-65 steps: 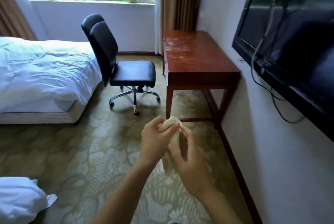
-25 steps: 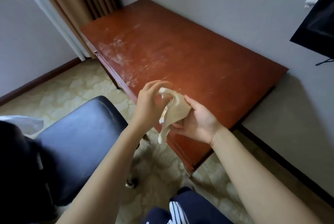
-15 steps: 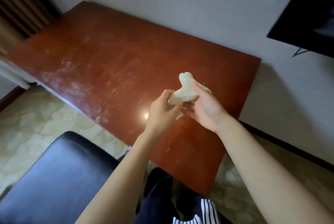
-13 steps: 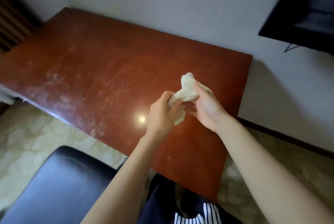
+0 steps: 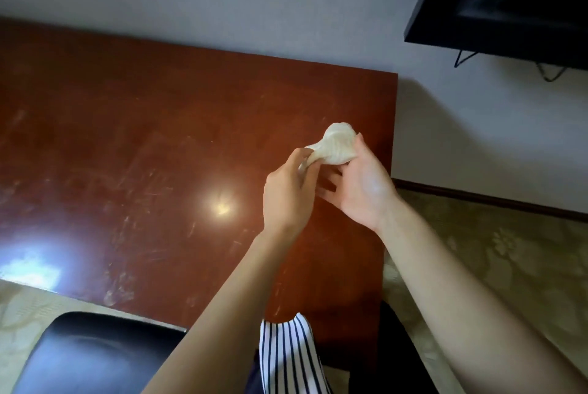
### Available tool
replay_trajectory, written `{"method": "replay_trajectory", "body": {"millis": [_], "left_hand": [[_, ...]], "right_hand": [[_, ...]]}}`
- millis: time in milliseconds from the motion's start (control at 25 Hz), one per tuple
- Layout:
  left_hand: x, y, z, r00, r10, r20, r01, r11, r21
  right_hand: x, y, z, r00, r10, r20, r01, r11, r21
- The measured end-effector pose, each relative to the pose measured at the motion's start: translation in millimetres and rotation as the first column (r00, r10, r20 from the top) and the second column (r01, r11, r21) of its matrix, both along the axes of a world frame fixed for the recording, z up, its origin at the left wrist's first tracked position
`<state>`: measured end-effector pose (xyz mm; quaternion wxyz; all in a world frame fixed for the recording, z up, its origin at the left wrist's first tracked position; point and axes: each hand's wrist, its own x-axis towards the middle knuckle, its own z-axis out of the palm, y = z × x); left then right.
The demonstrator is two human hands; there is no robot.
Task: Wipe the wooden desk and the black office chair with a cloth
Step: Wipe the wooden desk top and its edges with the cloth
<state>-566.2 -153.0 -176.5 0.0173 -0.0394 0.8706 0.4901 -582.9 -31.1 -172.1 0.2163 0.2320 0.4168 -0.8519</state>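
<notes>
**Item: cloth, held over desk**

Head view. Cloth (image 5: pixel 337 145): cream, bunched, at 2 o'clock from centre, held over the wooden desk (image 5: pixel 143 139). Your right hand (image 5: pixel 359 190) cups the wad, thumb curled over it. Your left hand (image 5: pixel 286 193) pinches its tail. Judged light, soft and limp, so gather the wad into one palm. Black office chair (image 5: pixel 95 358): 7 o'clock.
</notes>
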Motion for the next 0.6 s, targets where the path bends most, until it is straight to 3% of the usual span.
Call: {"method": "replay_trajectory", "body": {"millis": [240, 400, 600], "left_hand": [[-10.3, 65.1, 5.6, 0.986, 0.057, 0.157, -0.093, 0.967, 0.235], [0.0, 99.2, 2.9, 0.976, 0.128, 0.177, -0.17, 0.954, 0.248], [20.9, 110.8, 2.8, 0.962, 0.111, 0.251, -0.162, 0.968, 0.194]], "right_hand": [[-41.1, 71.2, -1.6, 0.965, 0.255, -0.067, -0.26, 0.963, -0.077], [-56.1, 109.7, -4.6, 0.866, 0.493, -0.086, -0.494, 0.869, 0.014], [-48.5, 116.1, -5.7, 0.821, 0.554, -0.138, -0.565, 0.823, -0.057]]}}
